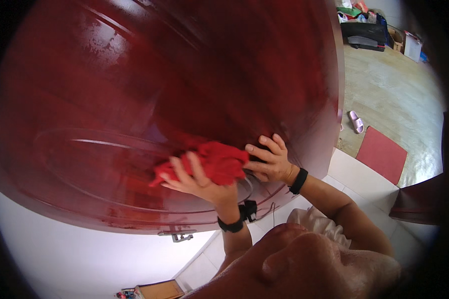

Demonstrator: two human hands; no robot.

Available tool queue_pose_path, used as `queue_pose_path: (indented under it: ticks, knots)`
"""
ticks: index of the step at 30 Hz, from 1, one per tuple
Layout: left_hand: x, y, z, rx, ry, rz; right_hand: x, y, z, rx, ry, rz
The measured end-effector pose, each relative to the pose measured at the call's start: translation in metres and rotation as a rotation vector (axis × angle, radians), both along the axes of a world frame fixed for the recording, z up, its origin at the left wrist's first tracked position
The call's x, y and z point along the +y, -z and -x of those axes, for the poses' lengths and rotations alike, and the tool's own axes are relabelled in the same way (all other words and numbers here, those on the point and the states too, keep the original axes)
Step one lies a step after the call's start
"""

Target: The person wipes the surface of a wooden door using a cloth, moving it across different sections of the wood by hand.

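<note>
A large, glossy dark red door (224, 74) with moulded lines fills most of the view, and wet-looking patches shine on its upper left. My left hand (199, 182) presses a crumpled red cloth (217, 159) against the door, its fingers bent over the cloth's near side. Just to the right, my right hand (270, 160) rests on the door with its fingers stretched out and holds nothing. Both wrists wear black bands. Part of a thin, pale curved loop (248, 187) shows between the wrists; I cannot tell what it belongs to.
A metal fitting (177, 235) juts from the door's lower edge. At right, a pink slipper (355, 122) and a red mat (381, 155) lie on the floor. Farther back are a black case (364, 36), a cardboard box (395, 39) and a white box (412, 46).
</note>
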State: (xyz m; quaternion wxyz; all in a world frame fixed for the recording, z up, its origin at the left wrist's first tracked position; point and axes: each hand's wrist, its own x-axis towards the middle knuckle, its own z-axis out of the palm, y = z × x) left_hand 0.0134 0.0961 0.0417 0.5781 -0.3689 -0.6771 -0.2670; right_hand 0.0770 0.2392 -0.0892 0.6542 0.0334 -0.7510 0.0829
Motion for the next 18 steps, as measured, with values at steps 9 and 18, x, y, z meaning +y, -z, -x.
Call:
queue_pose_path:
  ticks: [9,18]
  knots:
    - [-0.021,0.118,0.013,-0.03,-0.079,0.147,0.006,0.007,0.002,-0.003,-0.083,0.01]
    - [0.012,-0.04,0.018,0.0,-0.008,-0.147,0.008,-0.005,0.009,0.009,0.018,-0.033]
